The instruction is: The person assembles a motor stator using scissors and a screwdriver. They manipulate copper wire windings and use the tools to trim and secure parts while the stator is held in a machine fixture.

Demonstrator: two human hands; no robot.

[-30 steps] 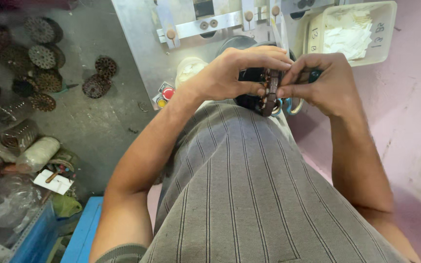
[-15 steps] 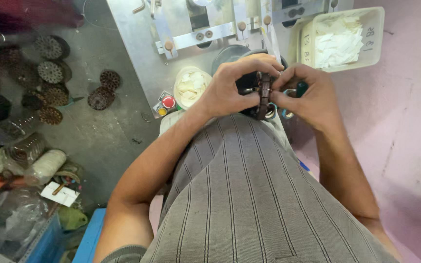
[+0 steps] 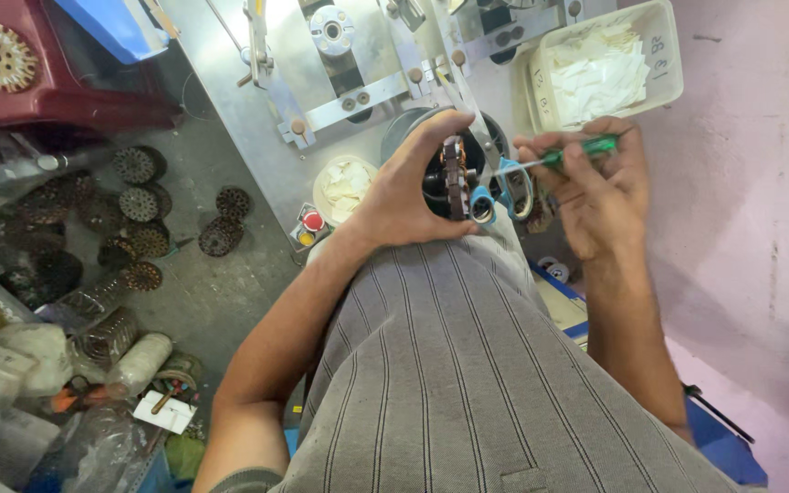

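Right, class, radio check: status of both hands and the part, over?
Left hand grips dark round motor part. Right hand holds green-handled tool, tip toward part. Blue-handled scissors between hands.

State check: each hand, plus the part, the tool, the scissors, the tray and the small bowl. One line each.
left hand: closed around the dark round metal part.
metal part: held on edge above the lap.
right hand: gripping a green-handled tool.
green-handled tool: level, tip pointing at the part.
blue-handled scissors: between the hands, blades hidden.
white tray: holds white paper pieces.
small bowl: holds white scraps.
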